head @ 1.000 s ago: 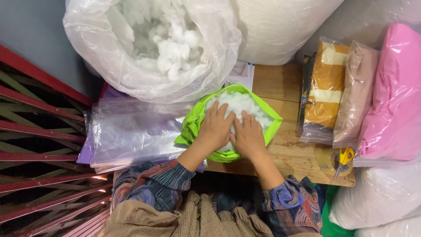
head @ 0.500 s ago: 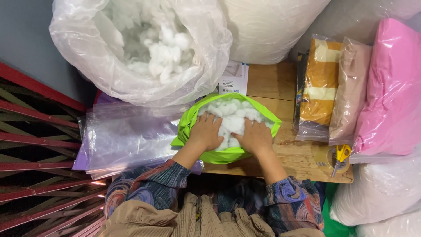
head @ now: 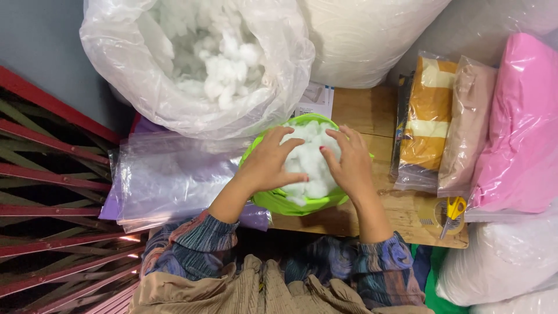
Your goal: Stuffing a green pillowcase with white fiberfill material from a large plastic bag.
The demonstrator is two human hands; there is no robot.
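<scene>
Both hands have risen from pressing flat on the stuffing and now cup the sides of the green cover's mouth, drawing it narrower. The large clear sack of white fibre [head: 203, 58] stands at the bench's [head: 372, 110] far left corner, against a pale bale [head: 366, 35]. Clear plastic sheets [head: 168, 177] hang off the bench's left edge. Bagged pillows, pink [head: 520, 122] and orange-striped [head: 424, 119], line the right edge. The green cover [head: 279, 202], full of white stuffing [head: 311, 160], sits at the near left edge. The left hand [head: 267, 163] and right hand [head: 349, 163] clasp it, fingers spread and curled. Yellow scissors [head: 454, 212] lie at the near right corner.
</scene>
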